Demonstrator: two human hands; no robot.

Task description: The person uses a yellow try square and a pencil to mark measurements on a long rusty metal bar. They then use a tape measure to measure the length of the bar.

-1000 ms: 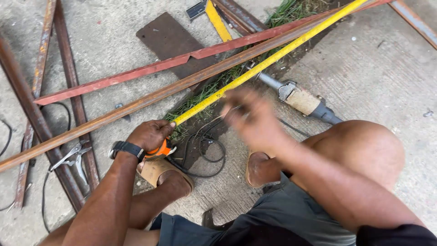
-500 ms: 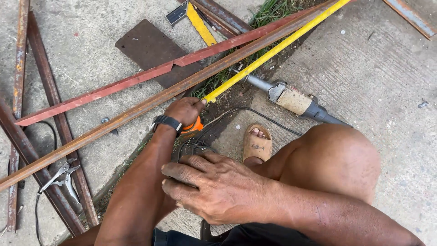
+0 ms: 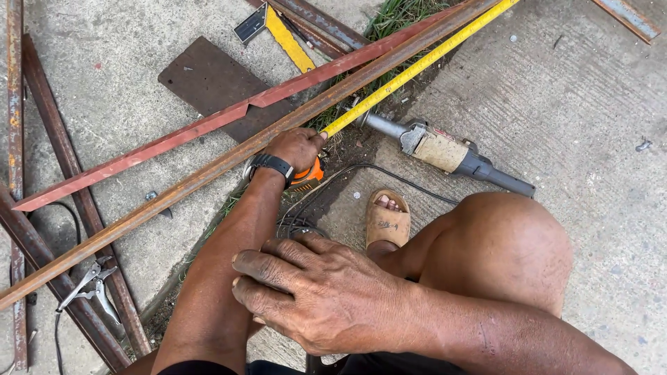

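1. The left hand (image 3: 297, 147) is closed around an orange tape measure case (image 3: 306, 176), pressing it beside a long rusty angle bar (image 3: 208, 169) that lies slantwise across the concrete floor (image 3: 577, 97).
2. The yellow tape blade (image 3: 417, 67) runs out of the case along the bar, up towards the top right corner.
3. The right hand (image 3: 316, 292) rests on the left forearm, fingers spread and loosely curved, holding nothing.
4. A red-painted angle bar (image 3: 174, 142) lies just beyond the rusty one, nearly parallel to it.
5. An angle grinder (image 3: 445, 151) lies on the floor right of the left hand, its black cable (image 3: 389, 177) curling back towards the sandalled foot (image 3: 386, 221).
6. A dark steel plate (image 3: 208, 80) and a yellow try square (image 3: 278, 31) lie beyond the bars.
7. Locking pliers (image 3: 90, 285) lie at lower left, among more rusty bars; whether they touch one is hard to tell.
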